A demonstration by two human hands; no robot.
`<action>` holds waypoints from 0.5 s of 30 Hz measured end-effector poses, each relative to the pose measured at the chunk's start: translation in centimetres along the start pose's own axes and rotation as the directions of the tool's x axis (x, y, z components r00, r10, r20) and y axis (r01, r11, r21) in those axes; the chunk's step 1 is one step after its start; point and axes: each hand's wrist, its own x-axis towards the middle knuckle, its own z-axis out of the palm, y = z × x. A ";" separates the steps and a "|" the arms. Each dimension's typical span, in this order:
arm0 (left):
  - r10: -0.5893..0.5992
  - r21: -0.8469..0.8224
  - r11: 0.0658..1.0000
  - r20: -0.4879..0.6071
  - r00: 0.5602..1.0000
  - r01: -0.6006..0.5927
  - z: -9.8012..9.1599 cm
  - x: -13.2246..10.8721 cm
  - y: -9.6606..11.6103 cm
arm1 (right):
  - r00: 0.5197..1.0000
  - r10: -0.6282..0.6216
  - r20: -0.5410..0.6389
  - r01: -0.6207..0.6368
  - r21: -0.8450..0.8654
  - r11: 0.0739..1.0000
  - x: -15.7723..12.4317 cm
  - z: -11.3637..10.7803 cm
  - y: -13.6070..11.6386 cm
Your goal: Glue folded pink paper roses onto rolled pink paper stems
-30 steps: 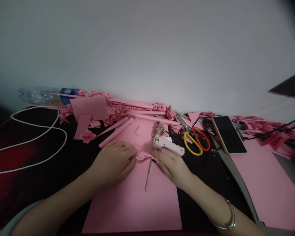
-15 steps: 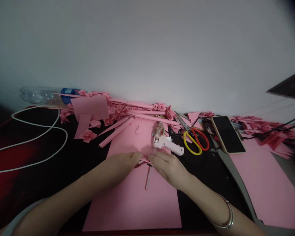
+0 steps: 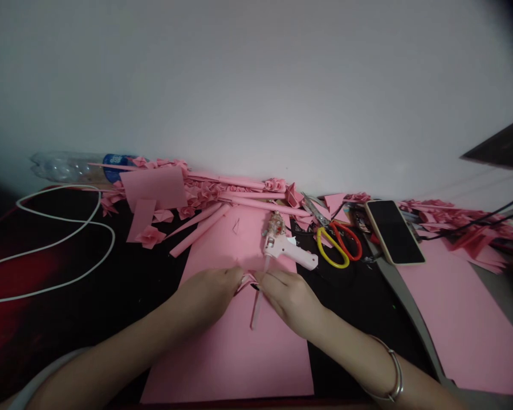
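The grip of both hands is closed on one small folded paper: the left hand pinches its left end and the right hand its right end. This folded paper is held over the middle of the large pink sheet, on the near side of the glue gun, whose glue stick points toward the near edge just beside the right fingers. The step in hand looks like bending or creasing the paper; the next move seems to call for a light, even pinch from both sides, clear of the glue stick. The paper is pink and peaked in the middle, with a pale edge showing; the fingers hide its ends, so its full shape cannot be told.
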 end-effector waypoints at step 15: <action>-0.060 -0.305 0.949 0.064 0.996 0.077 -2.7 -0.4 1.0 | 1.000 -0.002 -0.002 0.002 0.031 1.000 0.1 -0.7 0.4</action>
